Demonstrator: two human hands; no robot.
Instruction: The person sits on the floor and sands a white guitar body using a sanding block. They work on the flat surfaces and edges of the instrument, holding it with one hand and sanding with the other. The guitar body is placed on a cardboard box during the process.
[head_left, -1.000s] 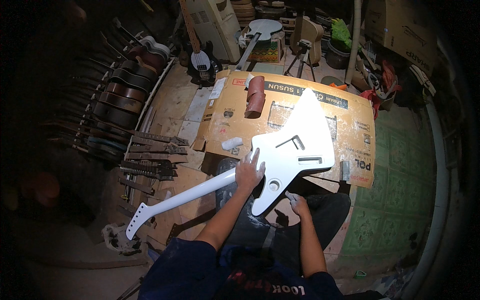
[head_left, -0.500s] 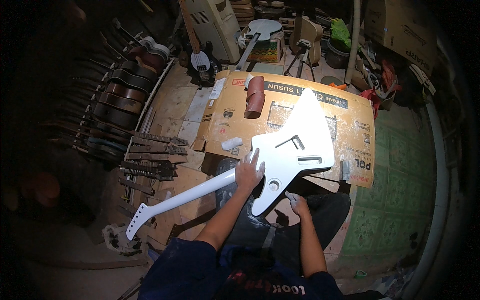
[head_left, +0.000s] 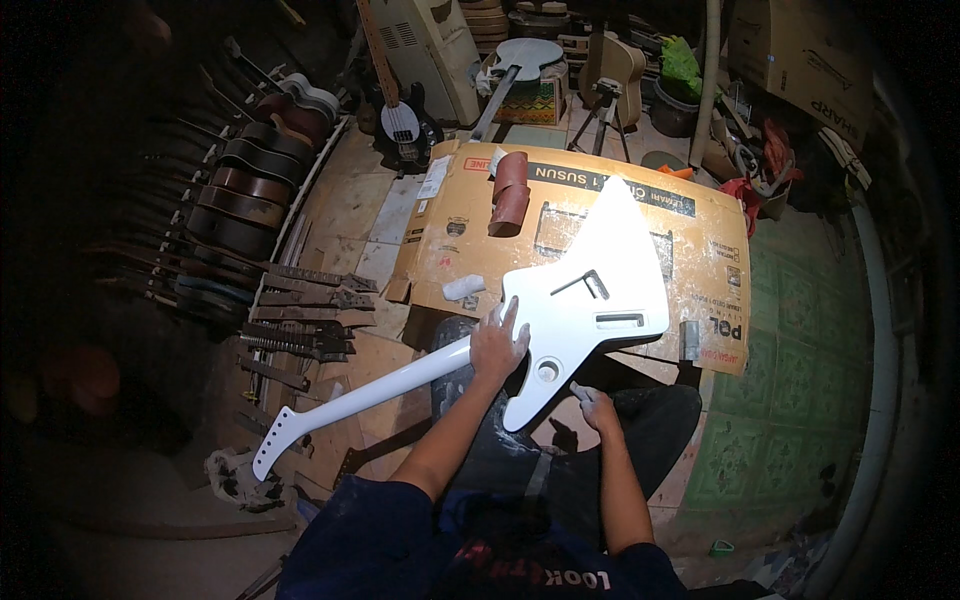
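Note:
A white, angular electric guitar body with its neck (head_left: pixel 600 265) lies across my lap and the cardboard, its headstock pointing to the lower left. Cavities and a round hole are cut into its face. My left hand (head_left: pixel 497 343) lies on the body where the neck joins, fingers stretched out over the white surface. Beside the body's lower edge, close to the round hole, is my right hand (head_left: pixel 597 408), its dusty fingers closed together. Whatever they hold, if anything, is too small to make out.
Dusty flattened cardboard (head_left: pixel 410 240) spreads in front of me. On it are curled reddish sandpaper (head_left: pixel 509 208), a white roll (head_left: pixel 463 288) and a small grey block (head_left: pixel 690 341). Several guitars (head_left: pixel 250 185) stand racked at left, near loose necks (head_left: pixel 320 299). A tripod (head_left: pixel 604 110) stands behind.

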